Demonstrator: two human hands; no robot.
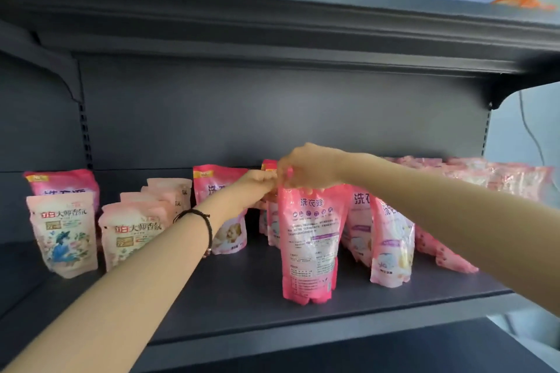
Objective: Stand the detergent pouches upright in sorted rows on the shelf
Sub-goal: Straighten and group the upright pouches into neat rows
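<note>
A bright pink detergent pouch (309, 245) stands upright, back label outward, near the front edge of the dark shelf (242, 297), about midway along it. The right hand (306, 166) grips its top seam from above, while the left hand (257, 183), a dark bracelet (201, 216) at the wrist, pinches the seam's left corner. More pink pouches (391, 245) stand just behind. Pale floral pouches (62, 233) stand toward the left end.

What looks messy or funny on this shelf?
The pink pouch that the right hand grips by its top stands with its printed back facing out, unlike its neighbours. To its right, a tilted pouch slumps instead of standing, and a heap of pouches lies flat at the back right of the shelf.
</note>
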